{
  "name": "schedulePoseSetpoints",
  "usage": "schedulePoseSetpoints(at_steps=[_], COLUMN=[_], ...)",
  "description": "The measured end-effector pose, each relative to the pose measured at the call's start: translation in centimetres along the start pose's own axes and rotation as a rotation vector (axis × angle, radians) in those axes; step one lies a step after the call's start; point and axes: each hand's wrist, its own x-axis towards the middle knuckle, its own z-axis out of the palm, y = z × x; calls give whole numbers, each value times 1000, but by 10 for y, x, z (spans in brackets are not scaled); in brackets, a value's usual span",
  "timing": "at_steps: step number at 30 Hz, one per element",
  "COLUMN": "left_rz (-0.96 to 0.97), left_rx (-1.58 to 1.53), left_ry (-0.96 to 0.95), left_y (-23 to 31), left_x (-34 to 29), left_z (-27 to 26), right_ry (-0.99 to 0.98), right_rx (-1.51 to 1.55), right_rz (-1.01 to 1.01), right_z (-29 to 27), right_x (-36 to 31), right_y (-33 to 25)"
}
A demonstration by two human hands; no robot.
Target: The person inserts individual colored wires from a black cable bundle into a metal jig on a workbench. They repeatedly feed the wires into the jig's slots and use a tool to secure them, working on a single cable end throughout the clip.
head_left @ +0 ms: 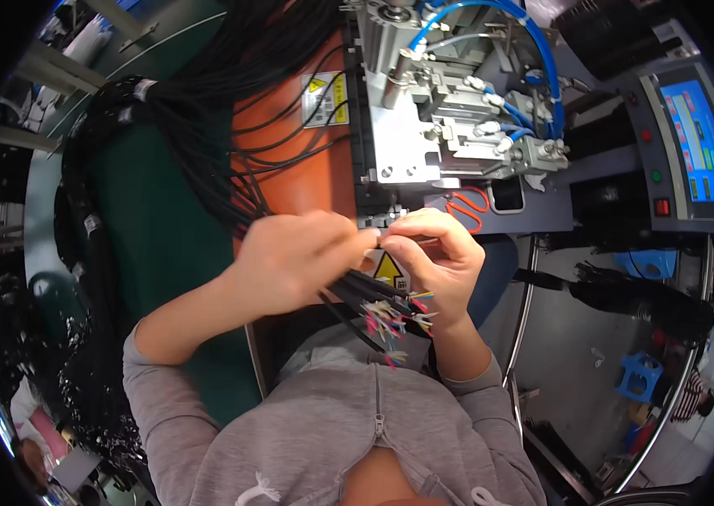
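My left hand (298, 260) is closed, its fingertips brought together in front of the machine; it is slightly blurred. Touching or almost touching it, my right hand (441, 263) pinches with thumb and forefinger. Whatever small thing lies between the fingertips is hidden. Below both hands, a bundle of black cables (357, 291) runs toward my lap. Its stripped ends fan out in thin coloured wires (386, 320), red, white, yellow and blue. Just beyond my fingers stands the metal fixture of a bench machine (403, 139) with blue air hoses (552, 63).
An orange mat (294, 181) carries more black cables (205, 160) on the left, beside a green surface (150, 228). Red-handled scissors (468, 211) and a phone-like dark device (507, 196) lie right of the fixture. A control screen (698, 139) stands at far right, with blue stools (639, 377) below.
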Motion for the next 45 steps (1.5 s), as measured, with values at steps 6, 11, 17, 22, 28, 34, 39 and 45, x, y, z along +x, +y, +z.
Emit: schedulePoseSetpoints(at_steps=[6, 11, 17, 22, 28, 34, 39, 45], left_rz=[-79, -145, -126, -127, -142, -102, -145, -222], left_rx=[-110, -149, -180, -178, -123, 54, 162, 223], left_ry=[160, 116, 103, 101, 71, -12, -102, -134], left_y=[12, 11, 5, 4, 1, 4, 7, 9], left_x=[21, 13, 12, 9, 9, 5, 8, 9], left_z=[32, 42, 45, 50, 51, 52, 55, 58], right_ry=[126, 133, 83, 76, 76, 46, 19, -16], right_rx=[198, 98, 225, 98, -134, -302, -804, -854], right_rz=[2, -23, 250, 222, 274, 292, -44, -28], right_z=[-14, -19, -25, -35, -41, -54, -43, -41], right_x=[-9, -9, -2, -2, -3, -2, 6, 7], right_y=[-4, 17, 7, 6, 4, 14, 27, 30])
